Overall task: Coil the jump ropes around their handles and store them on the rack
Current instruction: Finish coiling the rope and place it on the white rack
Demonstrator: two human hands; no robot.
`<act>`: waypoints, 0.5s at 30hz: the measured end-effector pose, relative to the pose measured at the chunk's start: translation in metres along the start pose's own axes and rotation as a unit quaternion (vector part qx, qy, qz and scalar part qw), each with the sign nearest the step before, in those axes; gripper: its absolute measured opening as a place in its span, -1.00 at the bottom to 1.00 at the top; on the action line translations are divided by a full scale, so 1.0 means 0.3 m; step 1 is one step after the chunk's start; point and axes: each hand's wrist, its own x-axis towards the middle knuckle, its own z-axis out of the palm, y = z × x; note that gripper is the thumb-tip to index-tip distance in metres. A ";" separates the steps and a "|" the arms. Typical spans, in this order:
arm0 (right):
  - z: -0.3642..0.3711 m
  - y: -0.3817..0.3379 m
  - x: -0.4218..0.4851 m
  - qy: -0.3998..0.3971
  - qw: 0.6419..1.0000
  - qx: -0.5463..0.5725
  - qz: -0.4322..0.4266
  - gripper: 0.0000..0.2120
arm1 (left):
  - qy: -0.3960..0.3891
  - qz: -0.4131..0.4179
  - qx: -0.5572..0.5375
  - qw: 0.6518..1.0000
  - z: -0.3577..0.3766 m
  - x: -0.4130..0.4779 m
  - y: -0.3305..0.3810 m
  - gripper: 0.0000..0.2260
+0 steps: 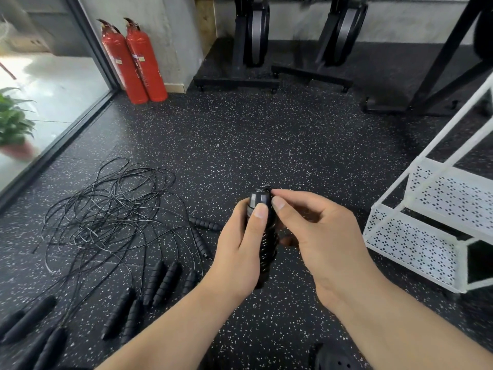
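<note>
— Forearms reach in from below; what does each hand have?
— Left hand (240, 244) is wrapped round the wound jump rope (268, 244), thumb pressed on it. Its handles stand nearly upright, held above the floor. Right hand (317, 236) pinches the top end between thumb and forefinger, probably tucking in the tail.
— Where next?
— Rack (413, 244) stands to the right, nearer the right hand, its lower shelf close. I'd guess the bundle gets laid flat there. Tangled ropes (112, 209) and loose handles (162, 281) wait on the floor to the left.
</note>
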 end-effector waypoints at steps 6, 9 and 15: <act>-0.021 0.003 0.035 -0.020 0.996 0.052 0.074 -0.74 | -0.003 0.014 0.023 1.000 -0.007 0.001 -0.013 -0.61; -0.034 -0.003 0.051 -0.041 0.992 0.075 0.095 -0.76 | -0.004 0.028 0.036 0.999 -0.011 0.002 -0.010 -0.65; -0.049 -0.023 0.068 -0.079 0.976 0.130 0.157 -0.75 | -0.016 0.043 0.045 0.998 -0.014 -0.001 -0.003 -0.68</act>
